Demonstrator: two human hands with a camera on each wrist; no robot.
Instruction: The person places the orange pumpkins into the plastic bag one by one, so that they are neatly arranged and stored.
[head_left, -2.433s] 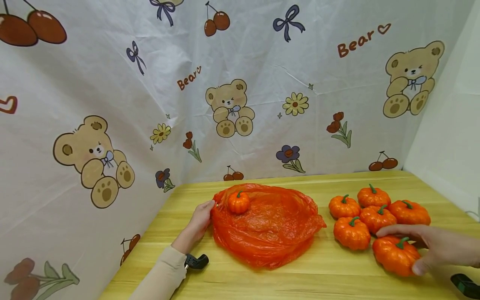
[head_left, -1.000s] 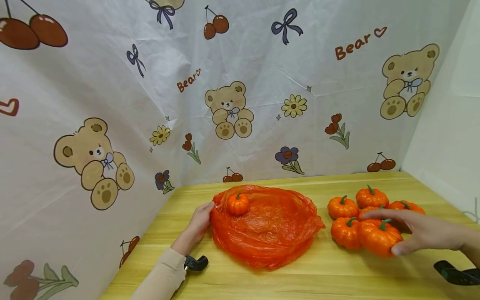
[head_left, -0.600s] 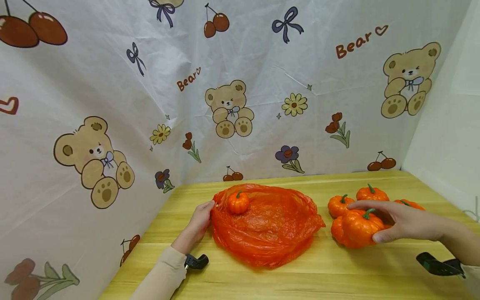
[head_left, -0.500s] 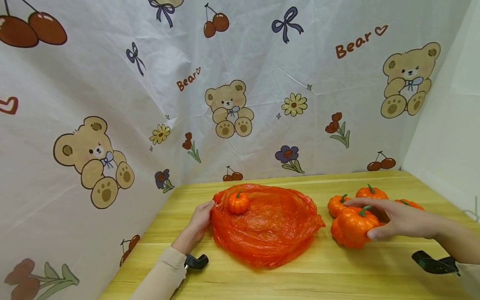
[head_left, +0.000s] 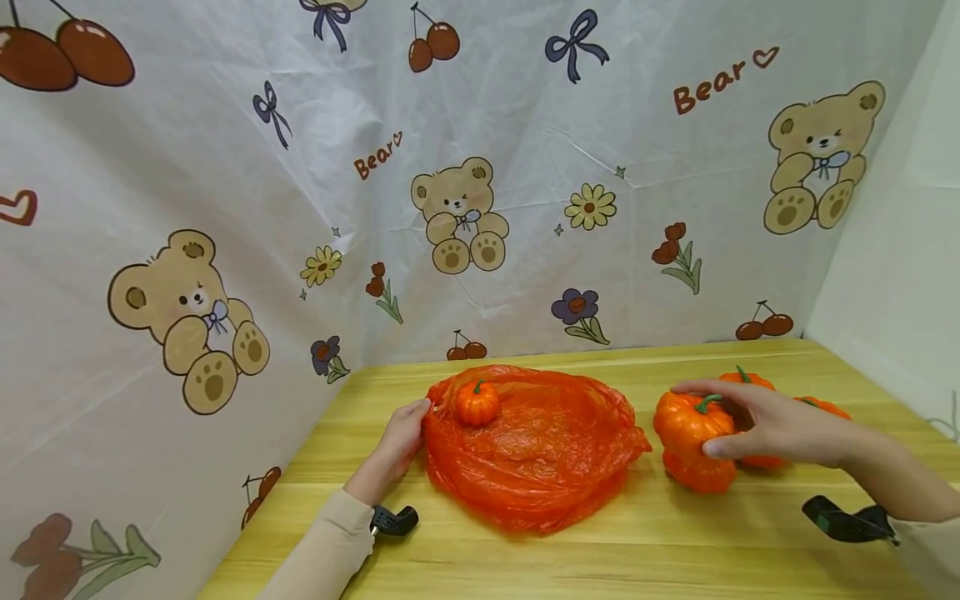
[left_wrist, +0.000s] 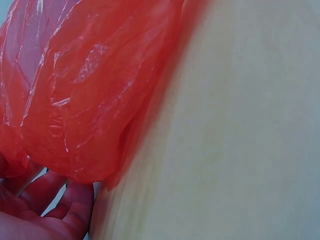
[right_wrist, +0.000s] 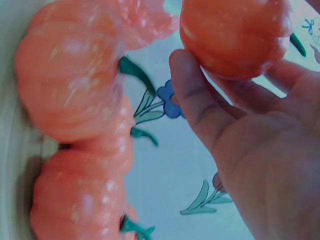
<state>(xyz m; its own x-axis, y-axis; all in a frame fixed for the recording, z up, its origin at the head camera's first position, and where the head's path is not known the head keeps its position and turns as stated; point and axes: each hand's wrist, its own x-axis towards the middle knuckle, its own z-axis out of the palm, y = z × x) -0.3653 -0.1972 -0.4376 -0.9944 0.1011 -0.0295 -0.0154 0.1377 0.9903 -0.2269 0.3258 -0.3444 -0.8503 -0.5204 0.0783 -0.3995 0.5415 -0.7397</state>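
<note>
My right hand [head_left: 772, 421] grips a small orange pumpkin [head_left: 692, 423] with a green stem, held above the other pumpkins [head_left: 699, 473] at the right of the table. In the right wrist view the held pumpkin [right_wrist: 235, 35] sits between thumb and fingers, clear of the pumpkins [right_wrist: 72, 72] below. A thin red plastic bag [head_left: 540, 492] lies spread wide at the middle, its mouth facing up. One smaller pumpkin [head_left: 477, 403] rests inside it near the left rim. My left hand [head_left: 401, 433] pinches the bag's left rim; the left wrist view shows its curled fingers [left_wrist: 75, 205] under the plastic.
The wooden table [head_left: 525, 567] runs to a back cloth [head_left: 525, 108] printed with bears. A white wall [head_left: 907, 275] closes off the right side. Several pumpkins, partly hidden by my right arm, stand close together, one pumpkin [head_left: 821, 407] behind the wrist. Black wrist mounts [head_left: 393, 522] jut from both forearms.
My right hand has lifted the nearest pumpkin off the table and carried it left and back, over the front-left pumpkins. My left hand and the bag have stayed put.
</note>
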